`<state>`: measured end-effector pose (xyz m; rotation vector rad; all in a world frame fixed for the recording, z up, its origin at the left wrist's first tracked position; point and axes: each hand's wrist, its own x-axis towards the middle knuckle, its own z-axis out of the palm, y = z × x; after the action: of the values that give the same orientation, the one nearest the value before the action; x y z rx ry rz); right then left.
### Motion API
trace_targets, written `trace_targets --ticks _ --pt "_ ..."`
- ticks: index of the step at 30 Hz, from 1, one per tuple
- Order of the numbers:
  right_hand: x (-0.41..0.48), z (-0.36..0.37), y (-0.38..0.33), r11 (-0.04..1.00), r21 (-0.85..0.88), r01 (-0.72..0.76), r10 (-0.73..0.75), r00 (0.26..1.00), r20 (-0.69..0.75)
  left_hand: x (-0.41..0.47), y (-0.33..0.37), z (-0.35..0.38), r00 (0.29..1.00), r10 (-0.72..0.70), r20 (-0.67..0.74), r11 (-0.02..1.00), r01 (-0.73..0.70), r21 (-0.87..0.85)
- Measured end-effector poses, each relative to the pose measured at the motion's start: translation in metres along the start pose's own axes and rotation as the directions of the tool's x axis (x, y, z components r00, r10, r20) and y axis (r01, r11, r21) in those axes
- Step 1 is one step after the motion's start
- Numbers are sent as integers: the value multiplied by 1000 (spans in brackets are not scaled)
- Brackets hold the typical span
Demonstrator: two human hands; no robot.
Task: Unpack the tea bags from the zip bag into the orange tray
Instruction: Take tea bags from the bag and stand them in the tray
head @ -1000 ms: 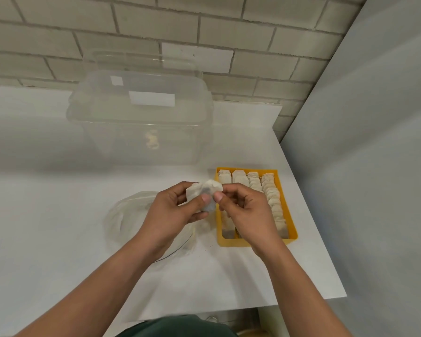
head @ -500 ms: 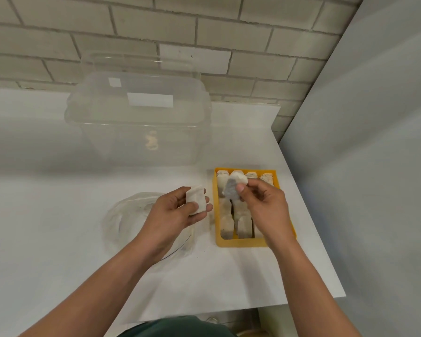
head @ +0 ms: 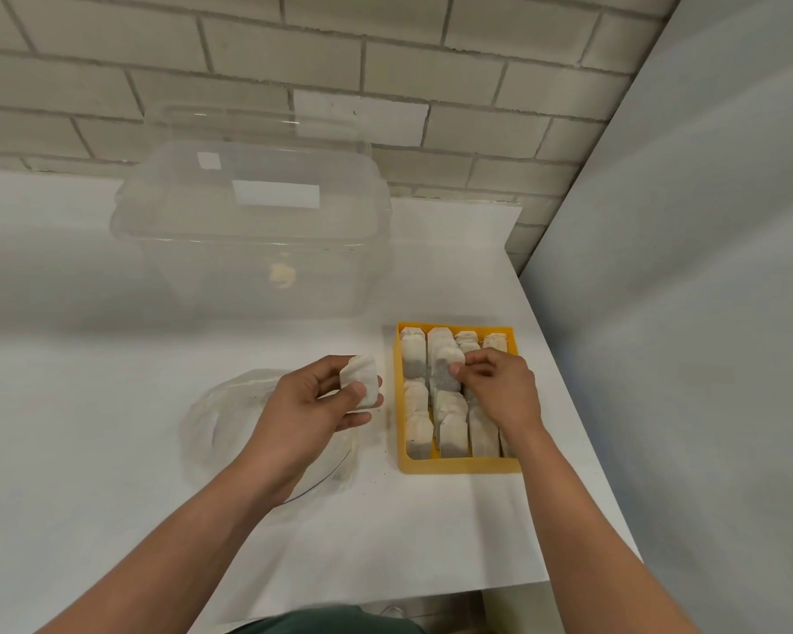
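Pinching tea bag (head: 447,369) w/ R hand (head: 504,392).

- A tea bag (head: 447,369) is pinched by the right hand (head: 500,391) over the orange tray (head: 458,465).
- Another tea bag (head: 361,387) is held by the left hand (head: 310,407) above the zip bag (head: 220,418).
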<state>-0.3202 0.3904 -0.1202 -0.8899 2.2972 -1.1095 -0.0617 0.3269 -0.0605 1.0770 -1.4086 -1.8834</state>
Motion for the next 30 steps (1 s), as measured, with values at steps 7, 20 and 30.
trace_targets --ticks 7,20,30 --pt "0 10 -3 975 -215 53 -73 994 -86 1 1 -1 1000 -2 2 1000 2 -11" --pt "-33 -4 -31 991 57 124 -112 978 -177 5 -2 1 1000 12 -21 999 -13 -29" --pt "-86 -6 -57 925 338 176 -259 941 219 8 -3 19 993 58 101 992 -68 103"
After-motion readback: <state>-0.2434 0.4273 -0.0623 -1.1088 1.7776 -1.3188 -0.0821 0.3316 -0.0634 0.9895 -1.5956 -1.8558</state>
